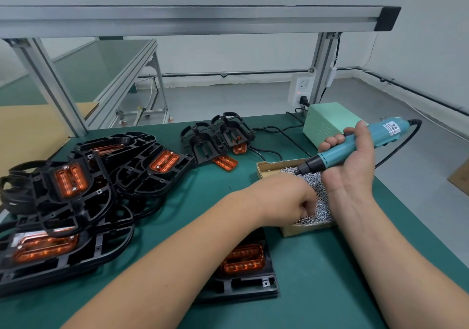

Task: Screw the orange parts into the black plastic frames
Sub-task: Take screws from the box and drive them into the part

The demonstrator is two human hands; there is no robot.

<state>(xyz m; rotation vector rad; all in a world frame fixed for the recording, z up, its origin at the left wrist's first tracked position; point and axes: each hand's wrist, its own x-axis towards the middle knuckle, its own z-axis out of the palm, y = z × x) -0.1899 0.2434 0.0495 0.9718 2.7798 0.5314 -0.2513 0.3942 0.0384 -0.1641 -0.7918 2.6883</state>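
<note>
Assembly workshop — green bench [317,278], electric screwdriver [355,148], screws [314,184].

Left hand [286,198], right hand [351,169] and both forearms [177,265] are bare.

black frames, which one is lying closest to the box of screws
The lone frame lying flat under the left forearm, right beside the screw box. The others are piled at left or sit further back.
</note>
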